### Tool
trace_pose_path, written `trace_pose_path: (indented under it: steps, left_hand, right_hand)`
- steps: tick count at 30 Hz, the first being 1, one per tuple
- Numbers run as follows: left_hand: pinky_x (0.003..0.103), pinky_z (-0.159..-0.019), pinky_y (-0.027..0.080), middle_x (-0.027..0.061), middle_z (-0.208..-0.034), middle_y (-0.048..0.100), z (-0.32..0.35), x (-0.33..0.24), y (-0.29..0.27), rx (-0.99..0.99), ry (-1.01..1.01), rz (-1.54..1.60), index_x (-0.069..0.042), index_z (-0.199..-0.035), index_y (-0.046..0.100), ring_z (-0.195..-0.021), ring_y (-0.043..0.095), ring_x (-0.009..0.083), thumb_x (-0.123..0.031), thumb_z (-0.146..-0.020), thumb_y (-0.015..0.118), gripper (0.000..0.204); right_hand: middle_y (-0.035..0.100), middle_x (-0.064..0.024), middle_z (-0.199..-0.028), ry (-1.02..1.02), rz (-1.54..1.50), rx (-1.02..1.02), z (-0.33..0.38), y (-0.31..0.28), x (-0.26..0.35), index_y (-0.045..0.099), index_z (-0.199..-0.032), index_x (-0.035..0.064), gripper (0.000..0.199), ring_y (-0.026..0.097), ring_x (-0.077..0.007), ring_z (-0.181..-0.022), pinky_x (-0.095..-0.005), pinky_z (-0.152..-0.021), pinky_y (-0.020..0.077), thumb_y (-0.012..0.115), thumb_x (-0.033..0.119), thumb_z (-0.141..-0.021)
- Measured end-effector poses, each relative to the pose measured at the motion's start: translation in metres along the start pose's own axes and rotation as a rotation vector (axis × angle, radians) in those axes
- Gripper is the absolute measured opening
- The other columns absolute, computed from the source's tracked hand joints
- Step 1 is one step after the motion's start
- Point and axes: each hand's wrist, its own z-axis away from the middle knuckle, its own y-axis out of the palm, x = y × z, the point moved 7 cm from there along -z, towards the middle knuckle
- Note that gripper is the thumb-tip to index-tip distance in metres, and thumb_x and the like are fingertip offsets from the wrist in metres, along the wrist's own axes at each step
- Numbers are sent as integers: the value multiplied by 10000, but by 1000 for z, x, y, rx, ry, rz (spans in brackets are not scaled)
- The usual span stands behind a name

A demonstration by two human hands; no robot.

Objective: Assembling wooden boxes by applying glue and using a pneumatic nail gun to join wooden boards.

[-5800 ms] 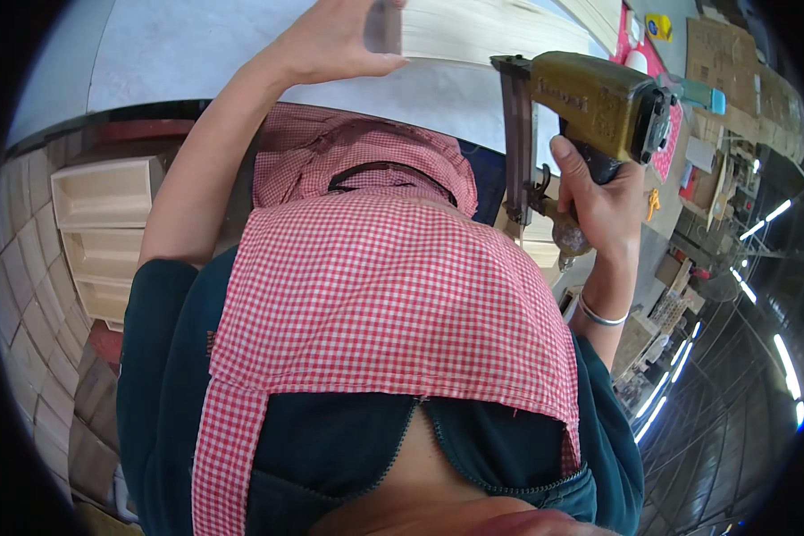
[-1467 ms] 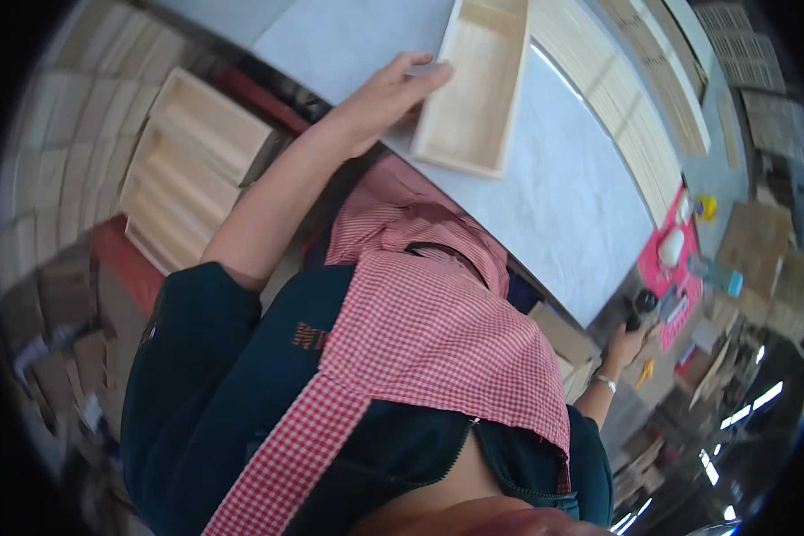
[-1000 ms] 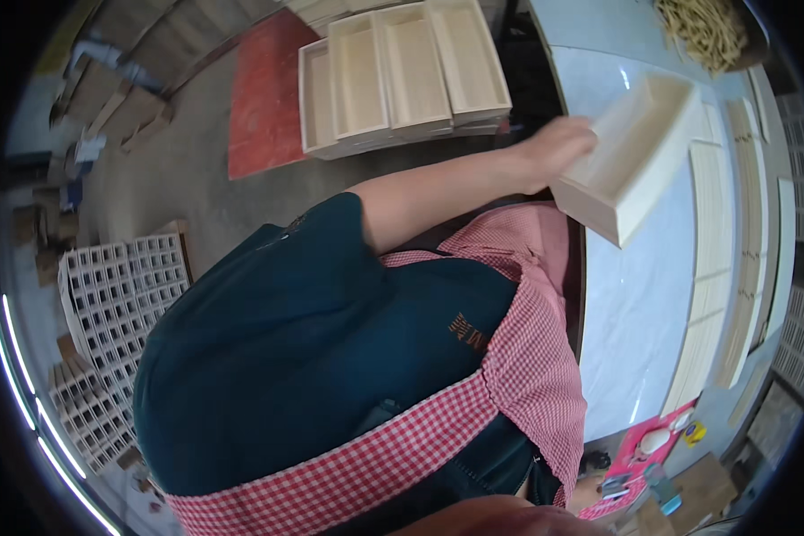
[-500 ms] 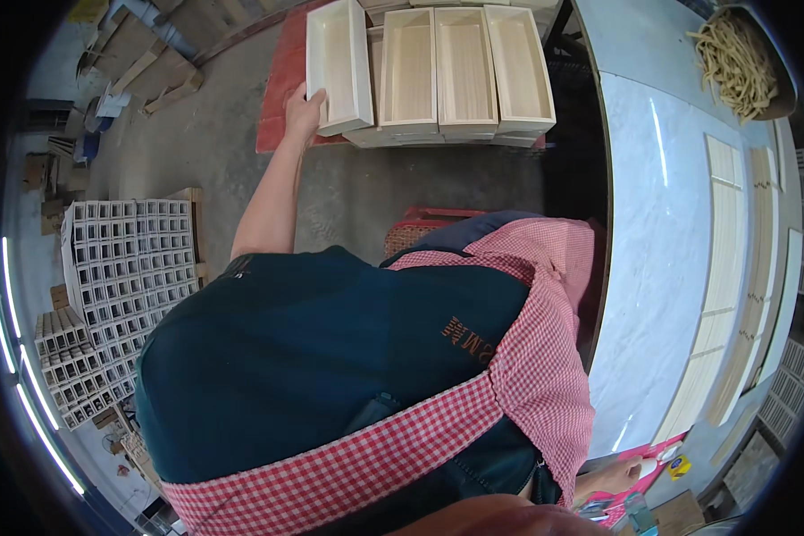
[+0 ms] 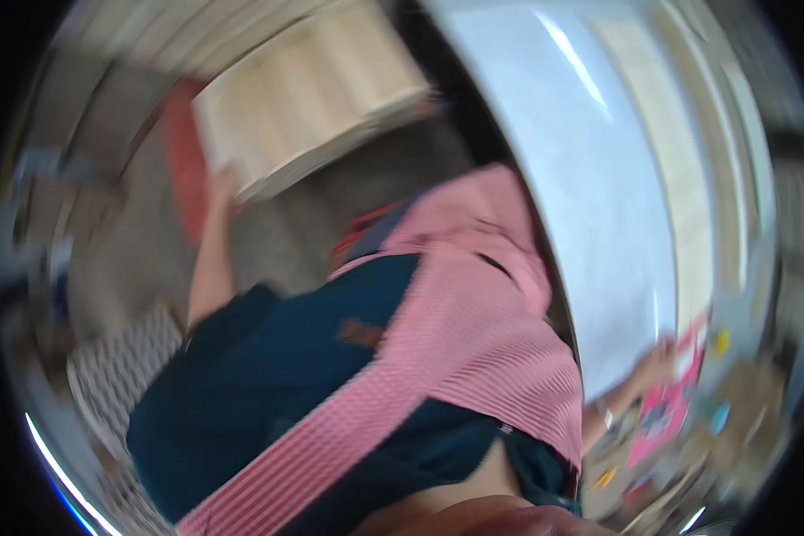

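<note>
At the upper left, my left hand [image 5: 221, 185] is at the near left corner of the pale wooden trays [image 5: 308, 85], which stand side by side. Its fingers are smeared by motion, so its grip on the corner does not show clearly. My left arm is stretched out toward them. On the right, my right hand [image 5: 657, 359] is over a bright pink sheet [image 5: 659, 431] at the near end of the white-topped table [image 5: 576, 170]. A small white thing [image 5: 685, 362] is beside its fingers; whether they hold it is too blurred to tell.
A red board [image 5: 186, 165] shows under and left of the trays. Pale wooden strips [image 5: 679, 152] lie along the table's right side. A stack of small gridded pieces [image 5: 125, 371] stands at lower left. Part of a red seat [image 5: 362, 223] shows between my body and the trays.
The view has swung and blurred. The tray at my left hand, earlier gripped and standing out from the row, now lines up with the others. My right hand shows further up the picture.
</note>
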Motion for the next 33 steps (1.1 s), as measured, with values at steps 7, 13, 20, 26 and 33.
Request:
trace_pose_path:
  steps: [7, 13, 20, 26, 33]
  left_hand:
    - [381, -972, 498, 258, -1281, 607, -3, -64, -1, -76, 156, -121, 42, -1363, 536, -1107, 625, 331, -378, -986, 573, 565]
    - [388, -1015, 462, 235, -1357, 569, 40, -237, 69, -127, 569, -333, 28, -1378, 525, -1168, 600, 337, -325, -998, 577, 522]
    - [411, -1135, 356, 211, -1513, 438, 167, -452, 343, 429, 1406, -242, -30, -1445, 466, -1363, 452, 375, -40, -831, 639, 638]
    - [451, -1132, 369, 145, -1483, 473, 186, -564, 480, 411, 1705, -448, -66, -1394, 491, -1357, 451, 367, 17, -787, 573, 619]
    - [439, -971, 475, 133, -1225, 640, 215, -577, 500, 896, 1564, -1007, -55, -1219, 587, -1103, 597, 351, -42, -810, 541, 411]
  right_hand:
    - [656, -181, -1152, -315, -80, -139, -111, 64, -11, 635, -1213, 1, 413, 644, -366, -990, -402, -889, 542, 706, 160, -838]
    - [635, -187, -1112, -347, 142, 158, -139, 65, -23, 638, -1179, 34, 414, 603, -404, -987, -450, -876, 520, 677, 103, -773]
    - [633, -193, -1077, -531, -25, 129, -109, 45, -23, 649, -1122, 23, 346, 596, -392, -1005, -440, -842, 513, 674, 100, -785]
    - [662, -179, -976, -389, 193, 445, -83, 1, -6, 664, -1056, 18, 252, 627, -368, -910, -433, -770, 516, 662, 100, -817]
    - [685, -169, -864, -211, 230, 188, -41, -42, -33, 671, -1074, 54, 236, 650, -367, -746, -457, -675, 520, 648, 123, -849]
